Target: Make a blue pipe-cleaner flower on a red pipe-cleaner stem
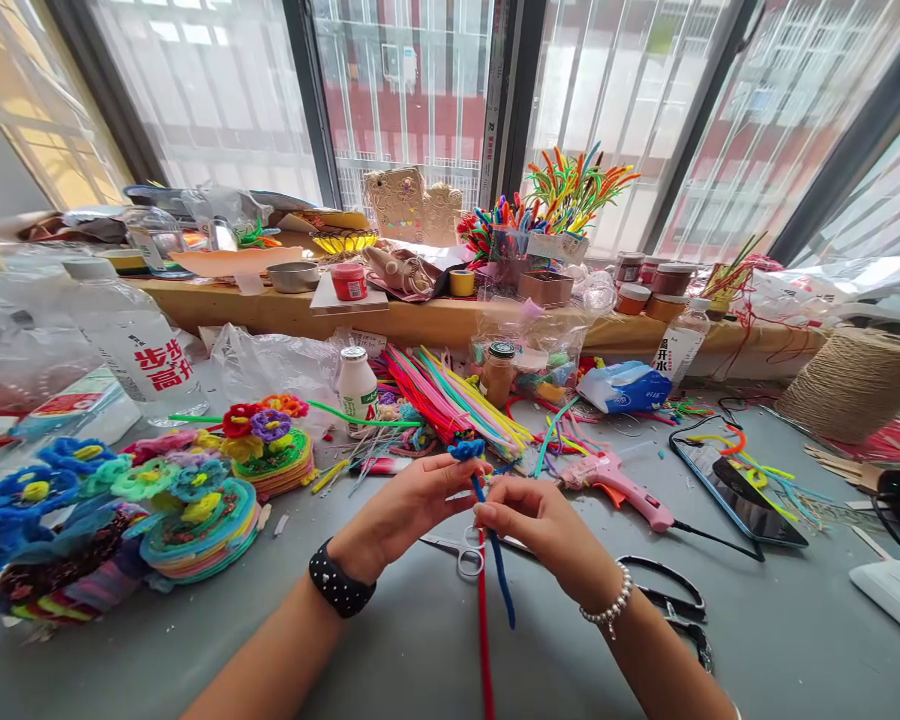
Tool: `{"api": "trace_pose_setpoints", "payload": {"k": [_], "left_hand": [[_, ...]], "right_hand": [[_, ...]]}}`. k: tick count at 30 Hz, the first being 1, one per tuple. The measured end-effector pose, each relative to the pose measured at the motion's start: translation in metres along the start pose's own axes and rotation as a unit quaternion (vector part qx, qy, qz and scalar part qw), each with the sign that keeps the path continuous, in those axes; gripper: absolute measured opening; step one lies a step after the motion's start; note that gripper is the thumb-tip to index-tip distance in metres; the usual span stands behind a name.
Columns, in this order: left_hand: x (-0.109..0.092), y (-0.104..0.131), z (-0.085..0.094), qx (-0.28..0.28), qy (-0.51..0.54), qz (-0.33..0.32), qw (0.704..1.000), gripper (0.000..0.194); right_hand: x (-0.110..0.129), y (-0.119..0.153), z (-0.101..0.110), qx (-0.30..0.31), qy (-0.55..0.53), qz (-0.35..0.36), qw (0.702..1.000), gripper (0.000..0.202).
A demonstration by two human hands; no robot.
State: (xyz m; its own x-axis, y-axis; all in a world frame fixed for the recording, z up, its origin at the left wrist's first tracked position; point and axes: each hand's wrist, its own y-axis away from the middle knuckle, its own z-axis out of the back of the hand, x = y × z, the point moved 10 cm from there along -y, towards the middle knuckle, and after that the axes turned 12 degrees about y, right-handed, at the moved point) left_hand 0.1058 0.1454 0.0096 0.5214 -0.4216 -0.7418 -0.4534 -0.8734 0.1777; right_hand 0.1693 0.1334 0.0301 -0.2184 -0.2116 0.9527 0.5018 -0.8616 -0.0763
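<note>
Between my hands is a blue pipe cleaner (504,585), its top end bunched into a small curled shape and its tail hanging down over the table. My left hand (412,490) pinches it just under the curled top. The fingertips of my right hand (532,515) close on the blue stem a little lower. A red pipe cleaner (484,640) runs down toward the table's front edge below my hands; whether its upper end is held I cannot tell. Just behind it lie scissors (470,555), partly hidden by my hands.
Pipe-cleaner flowers (195,500) on round layered bases stand at left. A bundle of pipe cleaners (435,395) lies behind my hands. On the right are a pink glue gun (622,485), a phone (735,490), black-framed glasses (667,590) and a twine spool (855,385).
</note>
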Motion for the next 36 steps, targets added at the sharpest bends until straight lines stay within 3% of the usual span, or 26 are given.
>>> {"api": "trace_pose_setpoints", "payload": {"k": [5, 9, 14, 18, 22, 28, 30, 32, 34, 36], "left_hand": [[-0.006, -0.002, 0.007, -0.036, -0.034, -0.041, 0.998, 0.010], [-0.018, 0.003, -0.002, -0.028, -0.095, -0.097, 0.990, 0.011], [-0.038, 0.015, -0.029, 0.025, -0.262, -0.199, 0.944, 0.011], [-0.042, 0.020, -0.039, 0.049, -0.340, -0.234, 0.910, 0.014], [-0.043, 0.017, -0.031, 0.005, -0.419, -0.240, 0.875, 0.015], [-0.054, 0.013, -0.011, -0.071, -0.485, -0.228, 0.841, 0.021], [-0.061, 0.013, -0.005, -0.087, -0.532, -0.217, 0.814, 0.023], [-0.069, 0.013, 0.006, -0.133, -0.618, -0.196, 0.750, 0.022], [-0.073, 0.013, 0.023, -0.180, -0.700, -0.136, 0.678, 0.017], [-0.070, 0.013, 0.037, -0.191, -0.746, -0.081, 0.633, 0.015]], "right_hand": [[-0.011, -0.001, 0.001, -0.020, -0.046, -0.035, 0.998, 0.024], [-0.013, 0.000, 0.002, -0.023, -0.056, -0.037, 0.997, 0.022], [-0.009, -0.001, 0.005, -0.025, -0.007, -0.014, 1.000, 0.022], [-0.001, -0.001, 0.014, -0.048, 0.034, 0.037, 0.998, 0.021], [-0.005, -0.001, 0.020, -0.081, 0.034, 0.017, 0.996, 0.022], [-0.015, -0.003, 0.022, -0.071, 0.082, -0.025, 0.994, 0.024], [-0.018, -0.002, 0.033, -0.105, 0.103, -0.031, 0.989, 0.025], [-0.021, 0.000, 0.046, -0.142, 0.120, -0.039, 0.982, 0.027], [-0.023, 0.002, 0.056, -0.169, 0.140, -0.042, 0.975, 0.028], [-0.023, 0.002, 0.062, -0.182, 0.160, -0.042, 0.969, 0.029]]}}
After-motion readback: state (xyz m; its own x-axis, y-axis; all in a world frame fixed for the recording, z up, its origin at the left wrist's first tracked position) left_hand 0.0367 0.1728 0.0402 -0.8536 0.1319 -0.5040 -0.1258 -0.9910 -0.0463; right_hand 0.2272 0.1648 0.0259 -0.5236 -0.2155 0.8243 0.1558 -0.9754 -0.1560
